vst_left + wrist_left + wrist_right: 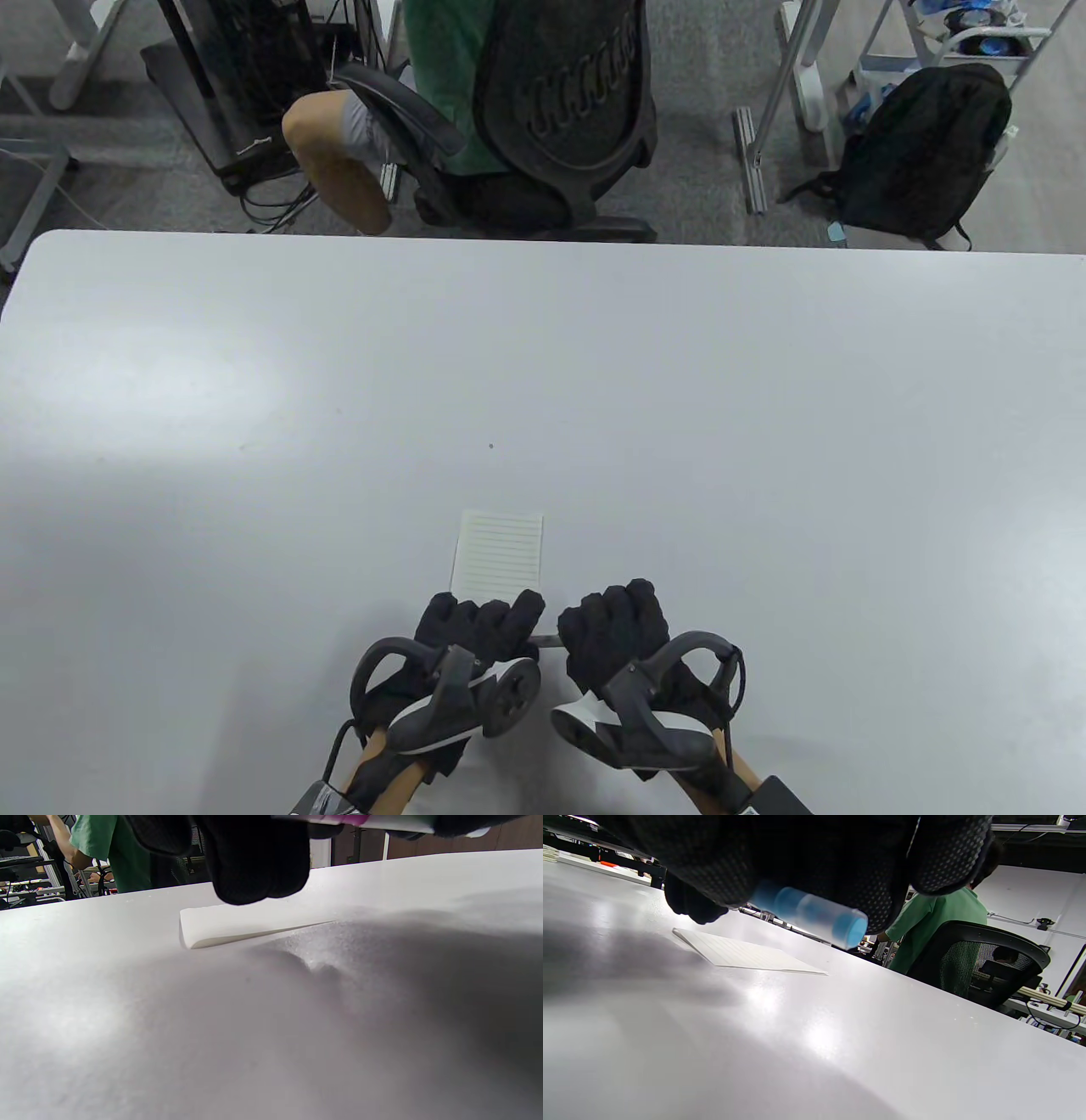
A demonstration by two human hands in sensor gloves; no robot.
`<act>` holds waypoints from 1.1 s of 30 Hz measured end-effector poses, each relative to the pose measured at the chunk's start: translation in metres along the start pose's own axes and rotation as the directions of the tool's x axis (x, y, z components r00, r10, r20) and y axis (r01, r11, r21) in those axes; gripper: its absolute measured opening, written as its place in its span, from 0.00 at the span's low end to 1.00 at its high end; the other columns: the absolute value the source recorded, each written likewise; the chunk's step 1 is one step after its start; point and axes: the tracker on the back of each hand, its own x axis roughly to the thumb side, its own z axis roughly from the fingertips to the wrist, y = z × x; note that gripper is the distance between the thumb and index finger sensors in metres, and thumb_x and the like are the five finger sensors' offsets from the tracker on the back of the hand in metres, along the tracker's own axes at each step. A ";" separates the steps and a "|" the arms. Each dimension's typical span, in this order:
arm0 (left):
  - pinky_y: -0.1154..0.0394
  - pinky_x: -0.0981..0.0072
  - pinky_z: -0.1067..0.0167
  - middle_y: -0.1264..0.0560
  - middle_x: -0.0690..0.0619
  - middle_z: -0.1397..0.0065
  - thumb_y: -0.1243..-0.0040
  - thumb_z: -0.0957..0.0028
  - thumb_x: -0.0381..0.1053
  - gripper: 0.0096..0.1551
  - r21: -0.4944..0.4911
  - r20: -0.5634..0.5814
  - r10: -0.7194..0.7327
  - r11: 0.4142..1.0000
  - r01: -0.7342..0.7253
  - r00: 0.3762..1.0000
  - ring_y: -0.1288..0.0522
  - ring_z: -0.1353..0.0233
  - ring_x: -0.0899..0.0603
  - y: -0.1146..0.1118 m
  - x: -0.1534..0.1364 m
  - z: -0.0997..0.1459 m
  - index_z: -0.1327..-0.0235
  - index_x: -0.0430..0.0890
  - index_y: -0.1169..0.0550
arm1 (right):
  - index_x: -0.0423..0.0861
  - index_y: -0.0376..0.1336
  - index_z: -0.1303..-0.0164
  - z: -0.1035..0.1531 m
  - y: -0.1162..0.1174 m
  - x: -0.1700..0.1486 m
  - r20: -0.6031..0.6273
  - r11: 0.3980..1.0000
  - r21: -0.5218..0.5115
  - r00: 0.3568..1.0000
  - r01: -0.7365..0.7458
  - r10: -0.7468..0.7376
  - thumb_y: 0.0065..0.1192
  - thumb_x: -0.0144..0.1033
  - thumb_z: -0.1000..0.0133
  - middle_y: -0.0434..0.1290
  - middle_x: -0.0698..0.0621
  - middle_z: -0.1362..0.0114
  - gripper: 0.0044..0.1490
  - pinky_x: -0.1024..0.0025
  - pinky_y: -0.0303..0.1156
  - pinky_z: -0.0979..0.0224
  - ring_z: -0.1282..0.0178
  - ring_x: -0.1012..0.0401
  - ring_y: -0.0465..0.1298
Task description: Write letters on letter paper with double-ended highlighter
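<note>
A small pad of lined letter paper (499,552) lies flat on the white table (543,382), just beyond my hands; it also shows as letter paper (237,926) and letter paper (742,954). Both hands hold the double-ended highlighter (547,640) level between them, above the table. My left hand (479,624) curls round one end, where a pink part of the highlighter (345,819) shows. My right hand (615,624) grips the other end, whose clear blue cap (814,913) sticks out of the fist. The pen's middle is mostly hidden by the gloves.
A person in a green shirt (445,68) sits in a black mesh office chair (560,93) just past the table's far edge. A black backpack (925,153) lies on the floor at the far right.
</note>
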 end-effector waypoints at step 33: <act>0.33 0.41 0.20 0.22 0.58 0.32 0.54 0.38 0.56 0.28 0.094 0.025 0.100 0.990 -0.102 0.995 0.20 0.34 0.50 0.002 -0.019 0.011 0.25 0.52 0.29 | 0.42 0.61 0.24 0.011 0.003 -0.029 -0.079 0.996 -0.013 0.993 0.092 -0.093 0.56 0.47 0.41 0.70 0.36 0.25 0.37 0.33 0.65 0.28 0.29 0.38 0.72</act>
